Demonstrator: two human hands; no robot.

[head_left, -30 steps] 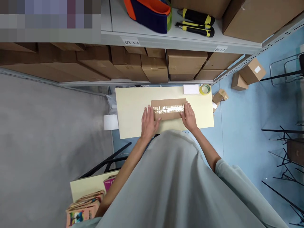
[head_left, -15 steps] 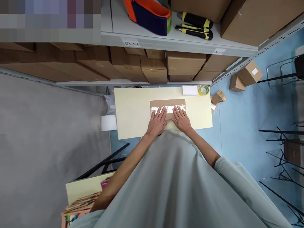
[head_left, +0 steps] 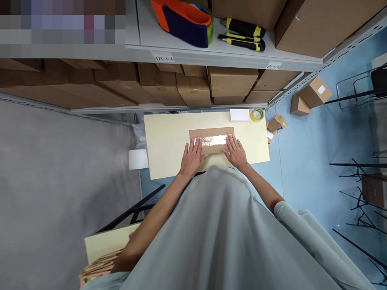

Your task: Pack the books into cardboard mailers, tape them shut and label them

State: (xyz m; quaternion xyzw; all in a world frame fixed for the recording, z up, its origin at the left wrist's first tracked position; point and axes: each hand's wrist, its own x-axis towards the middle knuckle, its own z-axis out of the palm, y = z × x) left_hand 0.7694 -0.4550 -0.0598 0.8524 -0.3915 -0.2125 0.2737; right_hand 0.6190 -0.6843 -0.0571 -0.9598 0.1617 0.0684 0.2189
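Note:
A brown cardboard box (head_left: 211,132) lies on the pale yellow table (head_left: 165,149), with a shiny strip of clear tape (head_left: 214,140) running along its top. My left hand (head_left: 191,157) rests with stretched fingers over the box's left end, fingertips on the tape. At the right end my right hand (head_left: 236,152) lies flat, its fingertips touching the tape too. Neither hand grips anything. Toward the table's back edge are a white box (head_left: 239,115) and a roll of yellow tape (head_left: 257,115).
A grey shelf (head_left: 193,56) spans the far side, holding cardboard boxes (head_left: 232,82), utility knives (head_left: 244,34) and an orange-and-blue tape dispenser (head_left: 187,24). More boxes (head_left: 316,92) sit on the blue floor at right. Magazines (head_left: 101,264) are stacked at lower left.
My hands first moved inward from the box's ends to the middle of its tape. Since then they have slid apart again, outward along the tape. The box has stayed in place.

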